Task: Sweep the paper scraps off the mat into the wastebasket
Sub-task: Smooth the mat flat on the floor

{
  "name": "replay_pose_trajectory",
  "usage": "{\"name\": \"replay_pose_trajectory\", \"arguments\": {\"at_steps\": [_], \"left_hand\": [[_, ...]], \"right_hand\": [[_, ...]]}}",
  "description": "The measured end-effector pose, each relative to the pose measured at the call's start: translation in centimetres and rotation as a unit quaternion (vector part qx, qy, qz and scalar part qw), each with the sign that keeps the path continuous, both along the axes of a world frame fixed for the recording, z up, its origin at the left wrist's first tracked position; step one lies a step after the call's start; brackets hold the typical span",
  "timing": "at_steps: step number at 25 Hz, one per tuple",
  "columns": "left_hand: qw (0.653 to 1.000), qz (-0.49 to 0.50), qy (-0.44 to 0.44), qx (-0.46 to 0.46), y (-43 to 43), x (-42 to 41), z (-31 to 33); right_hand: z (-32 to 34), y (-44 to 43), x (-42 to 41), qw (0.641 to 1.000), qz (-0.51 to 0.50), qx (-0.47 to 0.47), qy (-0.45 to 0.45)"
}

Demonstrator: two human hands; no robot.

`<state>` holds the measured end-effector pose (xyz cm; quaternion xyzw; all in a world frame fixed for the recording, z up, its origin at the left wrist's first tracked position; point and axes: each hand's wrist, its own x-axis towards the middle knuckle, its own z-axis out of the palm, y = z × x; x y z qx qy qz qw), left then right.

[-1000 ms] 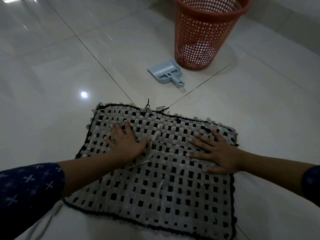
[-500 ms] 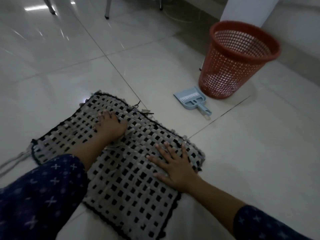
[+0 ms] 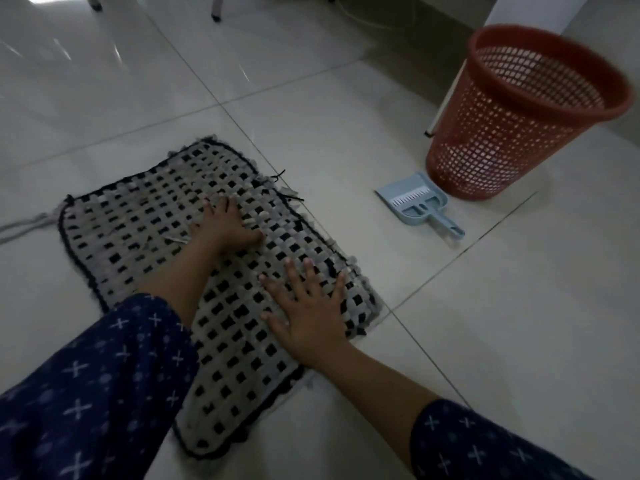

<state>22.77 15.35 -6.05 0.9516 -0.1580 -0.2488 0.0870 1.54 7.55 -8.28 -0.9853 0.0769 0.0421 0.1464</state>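
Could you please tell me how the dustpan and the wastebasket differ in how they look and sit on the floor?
The dustpan is pale blue and solid; the wastebasket is red-orange with mesh walls. The dustpan lies low and flat with its handle pointing toward the camera, while the wastebasket stands upright and open-topped, much taller. Both rest on the tiled floor beyond the mat, close together, and neither hand touches them.

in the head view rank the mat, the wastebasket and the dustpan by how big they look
1. mat, covering the most of the picture
2. wastebasket, clearly smaller in the picture, though it stands farther from the camera, so its true size against the mat is unsure
3. dustpan, by far the smallest, right beside the wastebasket
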Motion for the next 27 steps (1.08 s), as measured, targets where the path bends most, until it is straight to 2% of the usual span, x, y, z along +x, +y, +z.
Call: {"name": "replay_pose_trajectory", "arguments": {"at_steps": [7, 11, 15, 20, 27], "left_hand": [[0.998, -0.004, -0.007, 0.063, -1.5, 0.8, 1.5], [0.998, 0.000, 0.034, 0.060, -0.8, 2.1, 2.4], [0.997, -0.020, -0.031, 0.067, -1.4, 6.0, 2.0], [1.000, 0.002, -0.013, 0.027, -1.6, 9.4, 0.6], [0.990, -0.057, -0.126, -0.005, -0.7, 10.8, -2.7]], "right_hand": [[0.8, 0.5, 4.4, 0.999, 0.038, -0.003, 0.037], [0.5, 0.7, 4.6, 0.999, 0.038, -0.001, 0.020], [-0.3, 1.1, 4.9, 0.999, -0.021, 0.011, -0.039], [-0.9, 1.0, 4.6, 0.995, -0.087, -0.014, -0.038], [-0.9, 0.3, 3.7, 0.991, -0.122, -0.031, -0.052]]}}
